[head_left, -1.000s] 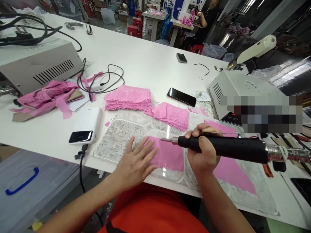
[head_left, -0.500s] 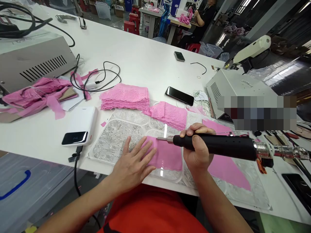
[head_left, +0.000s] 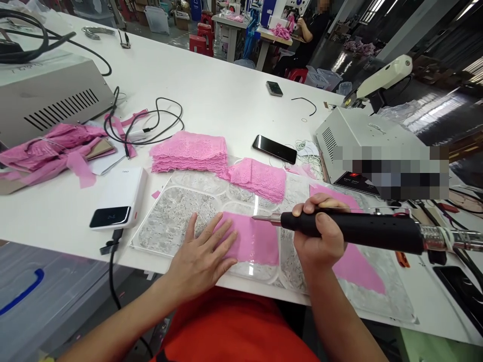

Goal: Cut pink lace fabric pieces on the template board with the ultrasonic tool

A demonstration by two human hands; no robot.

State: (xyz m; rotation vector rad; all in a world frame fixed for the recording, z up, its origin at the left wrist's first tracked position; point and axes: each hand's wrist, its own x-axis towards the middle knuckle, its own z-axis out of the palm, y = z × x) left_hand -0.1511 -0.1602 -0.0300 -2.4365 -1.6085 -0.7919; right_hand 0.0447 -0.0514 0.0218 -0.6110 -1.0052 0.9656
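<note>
My left hand point(head_left: 204, 254) lies flat with fingers spread, its fingertips on the left part of a pink fabric piece point(head_left: 260, 244). In my right hand point(head_left: 320, 236) is a handheld electric cutter point(head_left: 362, 230) with a thick black barrel and a narrow metal tip. The tip points left and is over the fabric's upper edge; whether it touches cannot be made out. Beneath the fabric is a clear-edged, marbled board point(head_left: 177, 216). A larger pink piece point(head_left: 358, 269) lies right of my right hand, partly hidden by the hand and cutter.
Two stacks of pink lace-edged fabric, a left stack point(head_left: 190, 151) and a right stack point(head_left: 260, 178), stand behind the board. Nearby are a white power bank point(head_left: 121, 196), a phone point(head_left: 274, 149), grey metal boxes and cables. A person point(head_left: 307, 37) sits in the background.
The cutter and my right hand have shifted right, its tip moving away from my left fingers along the fabric's upper edge. My left hand stays on the fabric. The view has shifted slightly.
</note>
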